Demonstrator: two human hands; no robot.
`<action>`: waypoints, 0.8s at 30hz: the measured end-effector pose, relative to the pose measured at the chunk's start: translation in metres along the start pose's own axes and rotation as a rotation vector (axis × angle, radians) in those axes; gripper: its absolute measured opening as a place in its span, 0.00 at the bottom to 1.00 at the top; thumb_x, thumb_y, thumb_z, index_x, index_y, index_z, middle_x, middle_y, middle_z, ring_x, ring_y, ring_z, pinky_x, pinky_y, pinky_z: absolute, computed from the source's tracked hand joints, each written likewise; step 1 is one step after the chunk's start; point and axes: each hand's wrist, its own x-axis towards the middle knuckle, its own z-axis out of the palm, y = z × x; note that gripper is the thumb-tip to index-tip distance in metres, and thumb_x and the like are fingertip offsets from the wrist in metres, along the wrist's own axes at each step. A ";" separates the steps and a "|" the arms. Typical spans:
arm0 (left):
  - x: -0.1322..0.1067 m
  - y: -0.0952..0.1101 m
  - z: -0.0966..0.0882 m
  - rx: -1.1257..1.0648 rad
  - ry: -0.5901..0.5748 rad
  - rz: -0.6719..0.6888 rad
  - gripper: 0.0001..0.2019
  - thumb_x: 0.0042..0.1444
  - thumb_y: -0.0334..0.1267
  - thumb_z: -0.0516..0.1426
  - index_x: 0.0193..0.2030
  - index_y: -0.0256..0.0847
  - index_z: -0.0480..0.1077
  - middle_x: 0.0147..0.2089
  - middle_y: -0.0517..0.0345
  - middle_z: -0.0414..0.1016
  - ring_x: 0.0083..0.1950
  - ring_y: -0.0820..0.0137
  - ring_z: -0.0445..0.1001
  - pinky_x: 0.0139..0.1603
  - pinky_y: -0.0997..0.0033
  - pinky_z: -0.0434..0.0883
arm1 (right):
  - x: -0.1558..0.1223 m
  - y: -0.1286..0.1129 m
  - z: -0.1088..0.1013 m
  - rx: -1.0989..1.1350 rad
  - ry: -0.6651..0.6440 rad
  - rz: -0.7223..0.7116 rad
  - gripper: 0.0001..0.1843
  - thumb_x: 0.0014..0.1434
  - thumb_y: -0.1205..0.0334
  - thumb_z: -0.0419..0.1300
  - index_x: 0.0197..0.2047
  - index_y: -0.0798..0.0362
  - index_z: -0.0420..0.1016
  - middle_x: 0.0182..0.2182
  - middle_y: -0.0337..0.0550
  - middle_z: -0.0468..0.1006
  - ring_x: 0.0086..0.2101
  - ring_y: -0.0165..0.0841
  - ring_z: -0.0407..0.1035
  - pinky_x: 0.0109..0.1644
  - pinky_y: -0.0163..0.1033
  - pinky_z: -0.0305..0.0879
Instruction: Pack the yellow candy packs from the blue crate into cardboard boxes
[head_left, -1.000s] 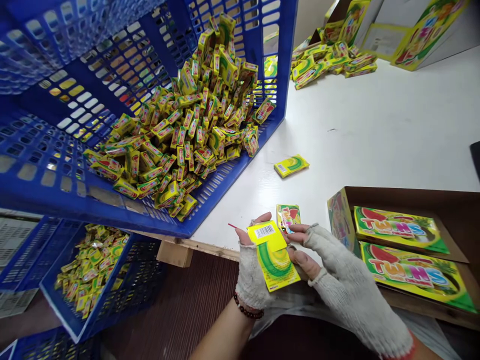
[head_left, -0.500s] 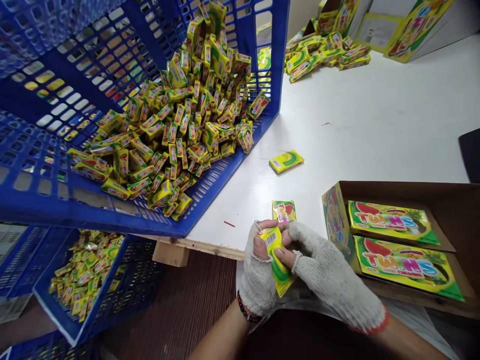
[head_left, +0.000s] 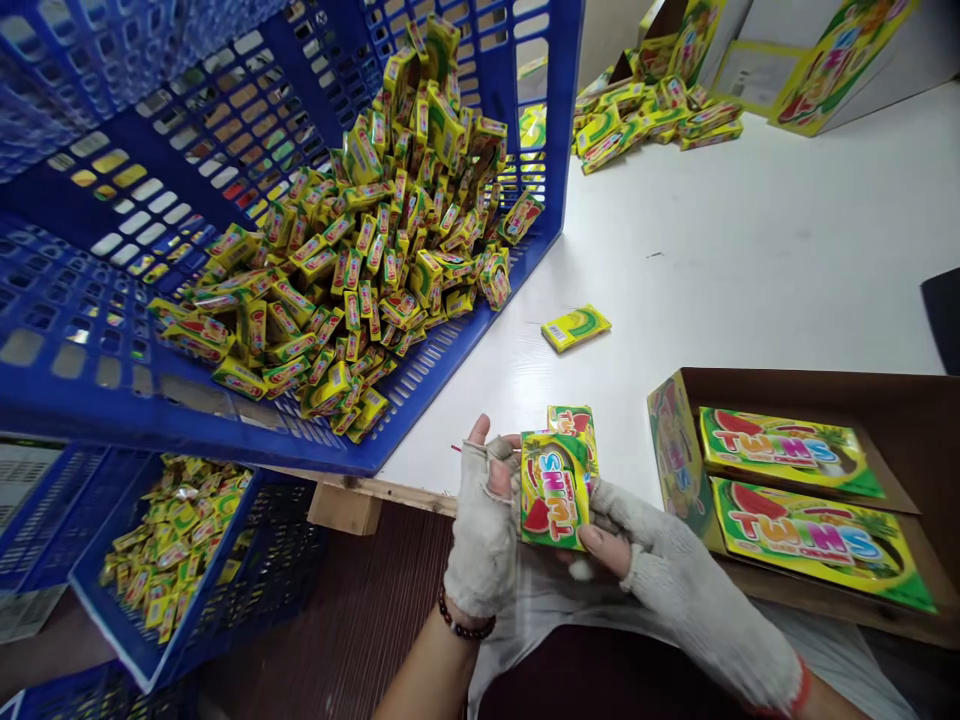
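My right hand (head_left: 652,560), in a fingerless knitted glove, grips a yellow-green TWINS candy box (head_left: 553,488) by its lower right edge, with the thumb in front. The box's printed front with a watermelon faces me. Just left of it is my left hand (head_left: 480,520), gloved the same way, its fingers apart and some tips partly behind the box's left edge. Beyond the held box, at the table's near edge, lies another small TWINS box (head_left: 577,418), partly covered. A single box (head_left: 576,328) lies flat farther back on the white table (head_left: 720,240).
At left a tilted blue crate (head_left: 442,385) holds a large heap of small boxes. A cardboard carton (head_left: 667,440) with two larger TWINS boxes (head_left: 787,450) stands at right. More small boxes (head_left: 660,115) lie at the back. A lower blue crate (head_left: 105,625) sits below left.
The held box has turned from its barcode side to its TWINS front. My left hand has let go and shifted left, its fingers opening. My right hand keeps the box.
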 end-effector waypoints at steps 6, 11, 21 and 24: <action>0.005 0.002 0.004 -0.227 -0.323 -0.188 0.34 0.48 0.61 0.66 0.56 0.41 0.69 0.42 0.52 0.76 0.44 0.63 0.76 0.48 0.63 0.73 | -0.001 -0.003 -0.001 0.032 -0.189 0.016 0.19 0.58 0.47 0.62 0.44 0.54 0.81 0.31 0.44 0.80 0.28 0.34 0.72 0.29 0.37 0.72; 0.006 -0.016 0.013 -0.160 -0.166 0.015 0.33 0.46 0.69 0.62 0.45 0.42 0.72 0.34 0.58 0.72 0.35 0.68 0.73 0.43 0.65 0.74 | 0.000 0.003 0.004 -0.181 0.079 -0.127 0.23 0.60 0.45 0.59 0.52 0.50 0.79 0.45 0.47 0.82 0.46 0.44 0.76 0.51 0.47 0.75; -0.007 -0.023 0.014 -0.006 -0.259 0.111 0.30 0.56 0.67 0.55 0.45 0.39 0.74 0.46 0.47 0.77 0.45 0.59 0.76 0.53 0.56 0.71 | 0.000 -0.001 0.010 -0.474 0.234 -0.262 0.19 0.65 0.47 0.52 0.28 0.48 0.74 0.26 0.43 0.78 0.26 0.37 0.73 0.30 0.40 0.70; -0.009 -0.022 0.016 -0.057 -0.285 0.121 0.23 0.59 0.61 0.56 0.36 0.40 0.73 0.43 0.49 0.77 0.51 0.56 0.74 0.60 0.52 0.67 | -0.002 -0.005 0.009 -0.511 0.235 -0.344 0.21 0.65 0.49 0.51 0.23 0.46 0.69 0.22 0.42 0.76 0.24 0.36 0.71 0.28 0.40 0.68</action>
